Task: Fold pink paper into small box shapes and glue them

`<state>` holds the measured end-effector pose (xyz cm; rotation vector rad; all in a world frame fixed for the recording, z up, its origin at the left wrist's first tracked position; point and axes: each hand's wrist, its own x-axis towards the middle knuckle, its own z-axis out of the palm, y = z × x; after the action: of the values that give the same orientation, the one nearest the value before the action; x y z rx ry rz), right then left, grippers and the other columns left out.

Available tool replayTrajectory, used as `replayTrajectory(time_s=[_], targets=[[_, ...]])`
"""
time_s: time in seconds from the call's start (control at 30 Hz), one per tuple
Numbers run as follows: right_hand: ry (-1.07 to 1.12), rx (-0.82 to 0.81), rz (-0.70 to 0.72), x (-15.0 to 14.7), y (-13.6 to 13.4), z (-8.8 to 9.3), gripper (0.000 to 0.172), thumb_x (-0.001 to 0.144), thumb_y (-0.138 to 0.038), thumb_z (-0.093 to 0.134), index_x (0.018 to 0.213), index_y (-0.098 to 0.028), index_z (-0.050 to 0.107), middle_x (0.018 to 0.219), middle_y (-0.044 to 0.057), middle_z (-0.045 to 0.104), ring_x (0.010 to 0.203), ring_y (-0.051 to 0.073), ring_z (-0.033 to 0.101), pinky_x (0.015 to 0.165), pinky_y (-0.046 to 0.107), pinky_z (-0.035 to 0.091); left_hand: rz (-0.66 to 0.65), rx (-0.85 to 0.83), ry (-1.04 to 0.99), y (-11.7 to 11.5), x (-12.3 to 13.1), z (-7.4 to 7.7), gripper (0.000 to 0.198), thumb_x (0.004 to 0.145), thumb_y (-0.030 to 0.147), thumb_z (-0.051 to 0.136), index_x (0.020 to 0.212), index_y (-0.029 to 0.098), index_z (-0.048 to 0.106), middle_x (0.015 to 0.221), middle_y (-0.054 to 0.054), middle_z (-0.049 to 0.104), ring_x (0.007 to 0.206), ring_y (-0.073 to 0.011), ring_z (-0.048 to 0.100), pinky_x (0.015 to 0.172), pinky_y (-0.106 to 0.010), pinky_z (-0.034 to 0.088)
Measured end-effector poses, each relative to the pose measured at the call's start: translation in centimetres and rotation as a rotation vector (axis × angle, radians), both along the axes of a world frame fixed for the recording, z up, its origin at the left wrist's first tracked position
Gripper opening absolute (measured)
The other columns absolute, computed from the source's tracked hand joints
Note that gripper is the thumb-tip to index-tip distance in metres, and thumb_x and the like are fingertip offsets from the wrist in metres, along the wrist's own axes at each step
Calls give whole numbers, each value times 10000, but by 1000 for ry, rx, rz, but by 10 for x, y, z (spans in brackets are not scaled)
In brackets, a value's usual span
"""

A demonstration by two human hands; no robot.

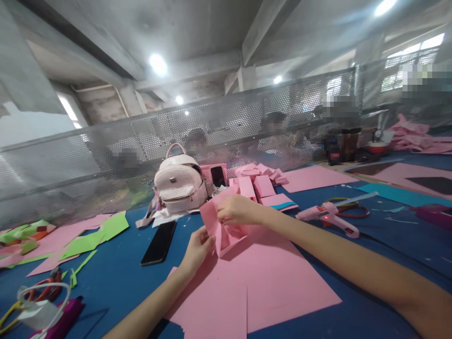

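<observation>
Between my two hands stands a folded pink paper piece (212, 217), shaped like a small open box or bag. My left hand (198, 246) pinches its lower left edge. My right hand (237, 210) is closed on its upper part, with the fingertips partly hidden by the paper. Beneath it lie large flat pink paper sheets (271, 287) on the blue table. To the left of my left hand rests a black phone (158, 243). A pink glue gun (330, 219) with a lit red light lies to the right, beyond my right forearm.
Behind stand a pale pink backpack (181, 181), a second phone (218, 176) and several folded pink paper pieces (264, 186). Green paper (115, 226), a white charger plug (39, 314) and red-handled pliers (52, 285) lie left. Scissors (353, 209) lie beside the glue gun. A perforated metal screen (226, 117) borders the table.
</observation>
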<state>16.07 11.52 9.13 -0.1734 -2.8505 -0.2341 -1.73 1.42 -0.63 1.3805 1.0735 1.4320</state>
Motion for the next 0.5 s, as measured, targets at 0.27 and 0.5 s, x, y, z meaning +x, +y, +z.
replayTrajectory(time_s=[0.27,0.5], targets=[[-270,-323,-89,6,-16,4,217,918,-222,600,959,-201,812,834,36,778,637,140,594,552,240,316,-22,-89,54,3,-7,4,297,689,374,844,744,104,733,555,9,641,461,-79,492,460,-182,311],[-494,-533,-49,5,-16,4,521,793,27,491,1183,-195,756,951,23,780,763,149,641,624,211,412,-60,-169,33,0,-6,7,412,665,503,858,727,122,714,592,-14,676,502,-98,557,515,-197,393]])
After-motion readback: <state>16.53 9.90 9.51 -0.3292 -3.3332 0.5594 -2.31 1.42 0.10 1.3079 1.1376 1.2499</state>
